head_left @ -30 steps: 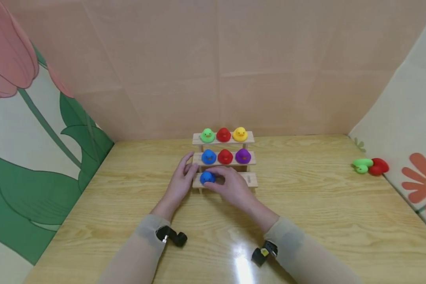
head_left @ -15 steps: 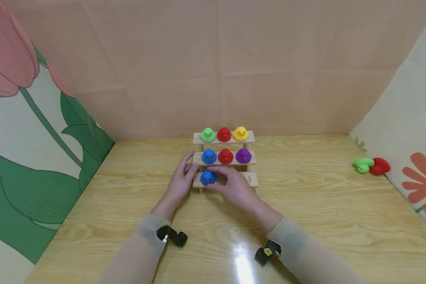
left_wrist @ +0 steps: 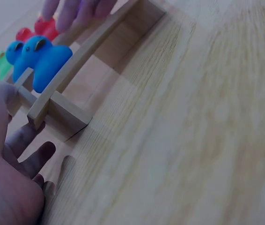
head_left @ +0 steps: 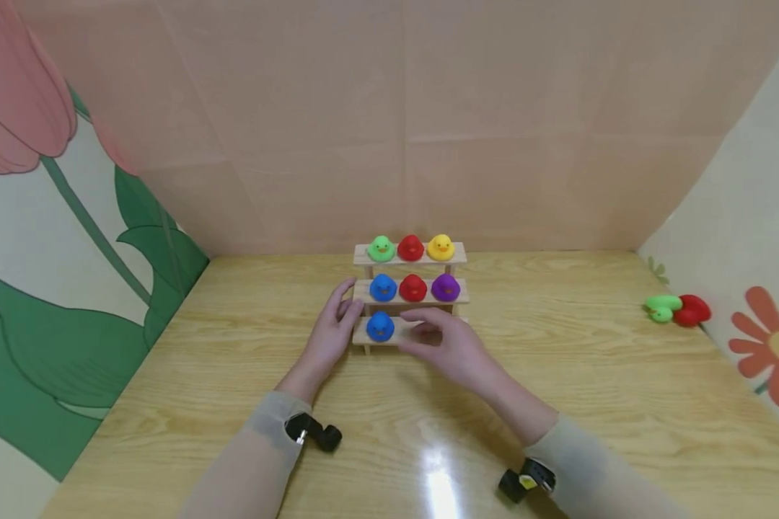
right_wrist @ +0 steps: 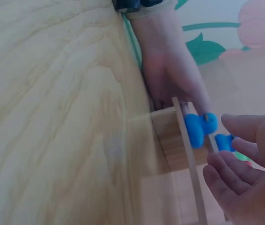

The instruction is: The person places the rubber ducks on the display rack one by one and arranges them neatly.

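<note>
A three-step wooden stand (head_left: 402, 339) holds rubber ducks. One blue duck (head_left: 380, 326) sits at the left end of its lowest step. My right hand (head_left: 451, 346) is just right of this duck, thumb and fingers parted with nothing between them; the right wrist view shows that gap too. My left hand (head_left: 329, 323) touches the stand's left end with relaxed fingers. On the middle step are a blue duck (head_left: 383, 287), a red duck (head_left: 412, 287) and a purple duck (head_left: 446, 287). The top step carries green (head_left: 381, 249), red (head_left: 411, 248) and yellow ducks (head_left: 441, 247).
At the table's right edge a green duck (head_left: 663, 308) and a red duck (head_left: 692, 310) lie against each other, beside the flower-printed wall (head_left: 762, 238). The wood-grain table (head_left: 558, 346) reaches back to a plain pinkish backdrop (head_left: 493, 166).
My right hand has let go of the blue duck on the lowest step and drawn back to the right. That duck now faces forward. The left hand stays in place.
</note>
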